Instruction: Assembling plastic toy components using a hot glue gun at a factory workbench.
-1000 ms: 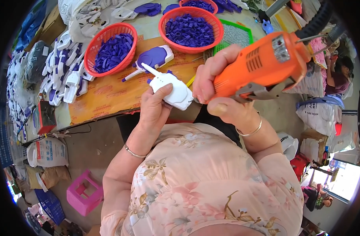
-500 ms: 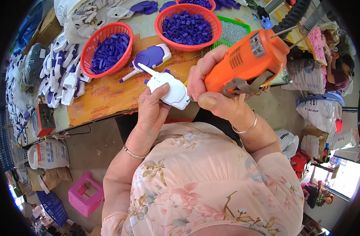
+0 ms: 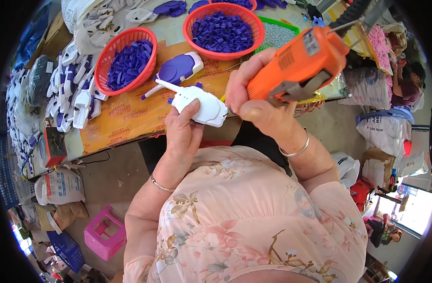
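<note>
fingers of the left hand [image 3: 182,129] grip a white, rounded plastic casing with a slim stem [image 3: 202,108], thumb pressed on its upper face and the rest curled beneath. that casing is held on the person's side of the large, round, red plastic basket [image 3: 220,55], whose load is a heap of small purple plastic parts [image 3: 222,32]. fingers of the right hand [image 3: 253,96] are wrapped around the front of an orange, barrel-shaped power driver with a grey metal lever [image 3: 291,68], held to the right of the basket and on its near side. the driver's tip is mostly hidden by the hand, close to the casing's right end; whether they touch, i cannot tell.

left of the basket, on the near side, a flat white-and-purple plastic casing [image 3: 178,68] lies on an orange-brown sheet [image 3: 117,125] covering part of the pale worktop [image 3: 171,29]. farther left stands a red mesh basket of slender purple strips [image 3: 99,73], and beyond it a jumbled pile of white and purple casings [image 3: 79,89]. just right of the basket sits a bright green plastic tray with small silvery pieces [image 3: 281,23].
</note>
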### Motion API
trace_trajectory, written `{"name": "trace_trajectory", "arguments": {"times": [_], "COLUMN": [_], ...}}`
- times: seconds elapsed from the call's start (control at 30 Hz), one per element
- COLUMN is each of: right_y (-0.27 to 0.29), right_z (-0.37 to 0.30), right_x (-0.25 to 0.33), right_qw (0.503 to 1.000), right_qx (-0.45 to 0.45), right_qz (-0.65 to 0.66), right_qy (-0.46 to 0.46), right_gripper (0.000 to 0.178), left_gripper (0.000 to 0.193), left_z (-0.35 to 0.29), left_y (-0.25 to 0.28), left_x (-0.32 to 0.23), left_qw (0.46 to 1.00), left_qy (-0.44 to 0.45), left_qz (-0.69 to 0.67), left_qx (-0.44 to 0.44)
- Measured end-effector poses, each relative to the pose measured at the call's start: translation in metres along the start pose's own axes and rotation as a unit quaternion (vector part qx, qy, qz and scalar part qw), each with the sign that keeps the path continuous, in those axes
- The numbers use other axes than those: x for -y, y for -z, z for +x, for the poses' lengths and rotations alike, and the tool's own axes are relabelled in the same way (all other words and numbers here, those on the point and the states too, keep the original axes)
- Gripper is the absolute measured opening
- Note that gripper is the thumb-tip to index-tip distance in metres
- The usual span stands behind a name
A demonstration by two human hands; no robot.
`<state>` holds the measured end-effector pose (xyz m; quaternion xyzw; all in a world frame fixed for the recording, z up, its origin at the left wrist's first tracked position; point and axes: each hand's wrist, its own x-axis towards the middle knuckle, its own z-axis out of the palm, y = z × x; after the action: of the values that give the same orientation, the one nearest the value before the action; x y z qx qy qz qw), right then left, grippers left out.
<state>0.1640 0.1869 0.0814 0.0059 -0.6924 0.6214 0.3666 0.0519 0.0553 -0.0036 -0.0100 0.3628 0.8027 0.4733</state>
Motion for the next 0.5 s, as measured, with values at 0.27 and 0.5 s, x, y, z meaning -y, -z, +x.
{"name": "trace_trajectory", "arguments": {"times": [0.27, 0.5], "right_y": [0.006, 0.001], "right_z": [0.005, -0.004], "right_x": [0.003, -0.005], "right_qw": [1.000, 1.000], "right_qx": [0.004, 0.010], "right_qz": [0.011, 0.023], "right_qy": [0.007, -0.003], "right_gripper": [0.057, 0.054], "left_gripper": [0.041, 0.041], "left_z": [-0.001, -0.002], "left_y": [0.000, -0.001], "left_x": [-0.002, -0.001], "left_qw": [1.000, 1.000], "left_qy": [-0.001, 0.005], "left_qz": [0.011, 0.004], "left_qx": [0.005, 0.015]}}
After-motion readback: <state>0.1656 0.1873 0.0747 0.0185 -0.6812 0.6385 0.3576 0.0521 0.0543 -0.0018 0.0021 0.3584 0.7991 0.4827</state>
